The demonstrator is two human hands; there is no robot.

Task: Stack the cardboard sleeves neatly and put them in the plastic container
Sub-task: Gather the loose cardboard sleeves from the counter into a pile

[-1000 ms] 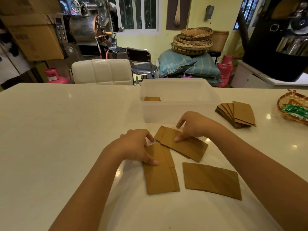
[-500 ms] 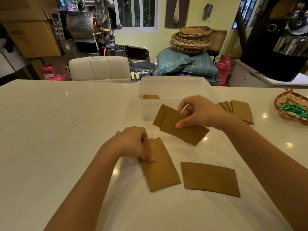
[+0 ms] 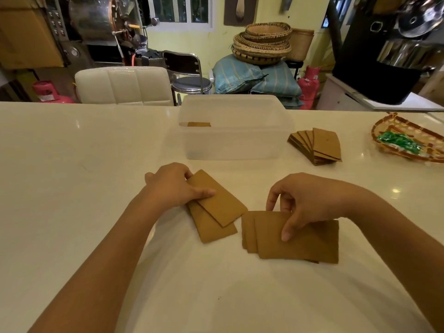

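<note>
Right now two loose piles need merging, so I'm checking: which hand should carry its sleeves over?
Probably the left hand: its pile looks smaller. The right hand pins the larger pile.

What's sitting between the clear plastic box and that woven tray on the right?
In the head view, a fanned stack of cardboard sleeves lies on the table between the plastic container and the woven tray.

text: none legible | cardboard sleeves: plain brown, no print seen | plastic container: no label seen | pink gas cylinder: pale label, too blurred to read | machine panel: buttons, markings unreadable
</note>
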